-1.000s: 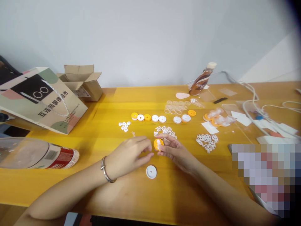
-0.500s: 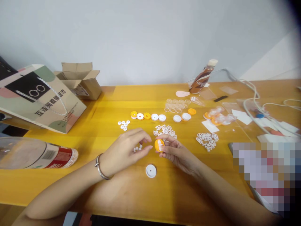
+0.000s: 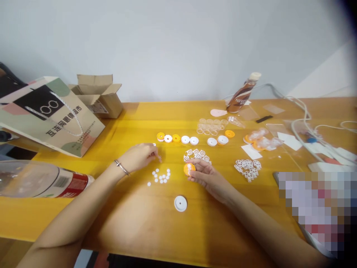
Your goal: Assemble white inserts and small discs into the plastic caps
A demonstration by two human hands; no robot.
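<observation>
My right hand [image 3: 206,175] grips an orange round disc [image 3: 186,170] at its rim. White pieces sit on the disc's face. My left hand [image 3: 141,156] is down at the table to the left, its fingers pinched together. What they hold, if anything, is hidden. One white round piece [image 3: 154,144] shows just past its knuckles, and the hand covers the spot around it. Tiny pinkish bits [image 3: 160,159] lie beside the fingertips. Several small white dots [image 3: 163,178] are scattered between the hands. Nearer to me rests a white wheel-like disc [image 3: 180,203] with a centre hole.
White and orange discs [image 3: 185,139] stand in a row behind. Clear rings [image 3: 212,126], white spoked parts [image 3: 247,169], a brown bottle [image 3: 242,95] and cables [image 3: 302,111] lie right. A paper bag [image 3: 61,119], a cardboard box [image 3: 107,100] and a large plastic bottle [image 3: 61,184] stand left.
My left hand has moved left and away from the orange disc, down to the white round pieces, and its fingers have closed. My right hand still holds the disc in nearly the same place.
</observation>
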